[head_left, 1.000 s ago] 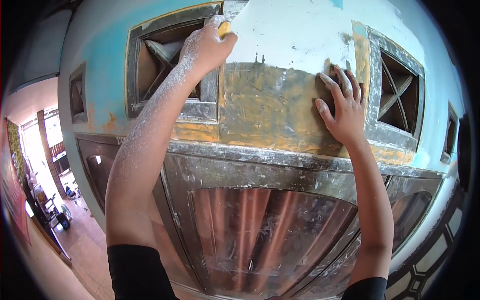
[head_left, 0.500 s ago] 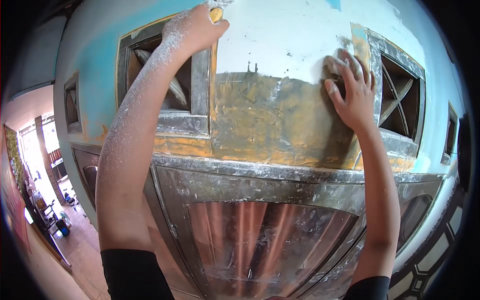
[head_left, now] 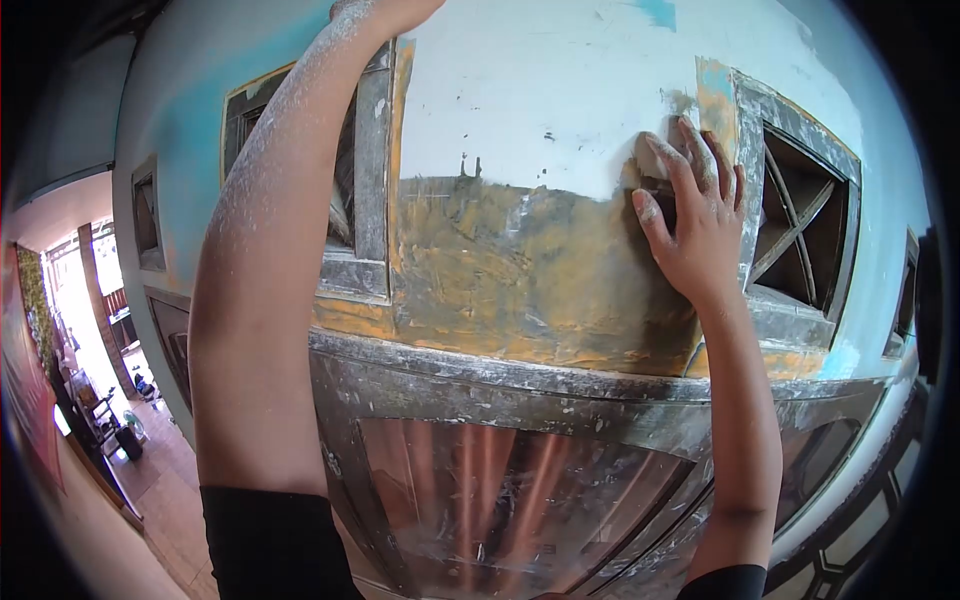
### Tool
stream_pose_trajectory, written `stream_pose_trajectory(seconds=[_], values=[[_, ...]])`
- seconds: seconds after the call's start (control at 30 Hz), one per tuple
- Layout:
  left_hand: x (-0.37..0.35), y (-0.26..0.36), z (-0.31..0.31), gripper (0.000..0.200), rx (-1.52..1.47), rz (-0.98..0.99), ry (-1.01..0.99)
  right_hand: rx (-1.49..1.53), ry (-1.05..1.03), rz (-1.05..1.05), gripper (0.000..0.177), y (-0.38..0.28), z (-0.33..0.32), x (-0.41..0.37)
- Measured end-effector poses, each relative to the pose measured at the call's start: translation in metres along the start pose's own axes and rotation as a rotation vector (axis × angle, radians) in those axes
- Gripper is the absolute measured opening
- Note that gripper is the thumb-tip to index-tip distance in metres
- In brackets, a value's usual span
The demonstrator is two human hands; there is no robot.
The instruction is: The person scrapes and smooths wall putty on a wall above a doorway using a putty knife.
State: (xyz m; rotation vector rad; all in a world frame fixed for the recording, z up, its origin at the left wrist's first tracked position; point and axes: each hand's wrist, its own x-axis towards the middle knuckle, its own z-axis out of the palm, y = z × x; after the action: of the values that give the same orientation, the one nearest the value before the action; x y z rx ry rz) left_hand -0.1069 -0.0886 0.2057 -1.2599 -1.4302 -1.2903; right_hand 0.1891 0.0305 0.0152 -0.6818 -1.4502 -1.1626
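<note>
Frames [head_left: 372, 200] flank the stained wall patch [head_left: 520, 275]; left arm [head_left: 258, 300] partly hides 1.

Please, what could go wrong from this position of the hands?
Powder on the raised left arm might fall toward the face. The left hand is partly cut off at the picture's top, so its grip cannot be judged. The right hand, spread at the wall, could slip toward the opening with crossed bars beside it.

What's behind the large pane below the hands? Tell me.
Reddish folds, apparently a curtain, show through the scuffed pane; whatever lies beyond them is hidden.
</note>
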Motion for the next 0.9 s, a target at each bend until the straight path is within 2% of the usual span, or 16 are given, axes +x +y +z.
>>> stream_pose_trajectory(seconds=[0.03, 0.17, 0.23, 0.27, 0.3, 0.37, 0.4, 0.47, 0.57, 0.8, 0.83, 0.87, 0.9], values=[[0.000, 0.004, -0.001, 0.060, -0.019, -0.042, 0.046, 0.009, 0.000, -0.004, 0.052, 0.001, 0.000, 0.000], [0.001, -0.006, -0.011, 0.060, 0.020, -0.056, 0.006, 0.025, -0.040, -0.011, 0.053, 0.003, -0.004, -0.004], [-0.015, -0.025, -0.018, 0.061, 0.056, 0.169, -0.126, 0.039, -0.045, -0.011, 0.053, 0.004, -0.006, -0.008], [-0.019, -0.041, -0.013, 0.061, 0.064, 0.171, -0.129, 0.048, -0.049, -0.012, 0.053, 0.004, -0.006, -0.010], [-0.022, -0.060, -0.001, 0.062, 0.079, 0.202, -0.042, 0.049, -0.041, -0.005, 0.053, 0.003, -0.006, -0.010], [-0.031, -0.060, 0.005, 0.062, 0.161, 0.247, 0.094, 0.055, -0.056, -0.007, 0.053, 0.002, -0.007, -0.011], [-0.039, -0.040, -0.001, 0.062, 0.159, 0.241, 0.098, 0.054, -0.054, -0.014, 0.053, 0.001, -0.007, -0.011], [-0.051, -0.002, -0.017, 0.062, 0.030, 0.043, 0.028, 0.045, -0.044, -0.009, 0.051, -0.001, -0.006, -0.011], [-0.010, -0.002, -0.006, 0.062, 0.012, 0.005, -0.061, 0.062, -0.059, 0.001, 0.051, -0.002, -0.008, -0.012], [0.070, -0.034, 0.020, 0.065, -0.139, -0.011, 0.041, 0.064, -0.051, 0.000, 0.050, -0.001, -0.008, -0.013], [0.093, -0.050, 0.039, 0.064, 0.008, 0.061, -0.065, 0.065, -0.051, 0.000, 0.050, -0.001, -0.009, -0.012], [0.085, -0.044, 0.038, 0.062, 0.154, 0.132, -0.167, 0.064, -0.050, -0.001, 0.050, -0.001, -0.009, -0.013], [0.073, -0.048, 0.029, 0.062, 0.155, 0.133, -0.167, 0.064, -0.049, 0.000, 0.050, -0.001, -0.009, -0.013]])
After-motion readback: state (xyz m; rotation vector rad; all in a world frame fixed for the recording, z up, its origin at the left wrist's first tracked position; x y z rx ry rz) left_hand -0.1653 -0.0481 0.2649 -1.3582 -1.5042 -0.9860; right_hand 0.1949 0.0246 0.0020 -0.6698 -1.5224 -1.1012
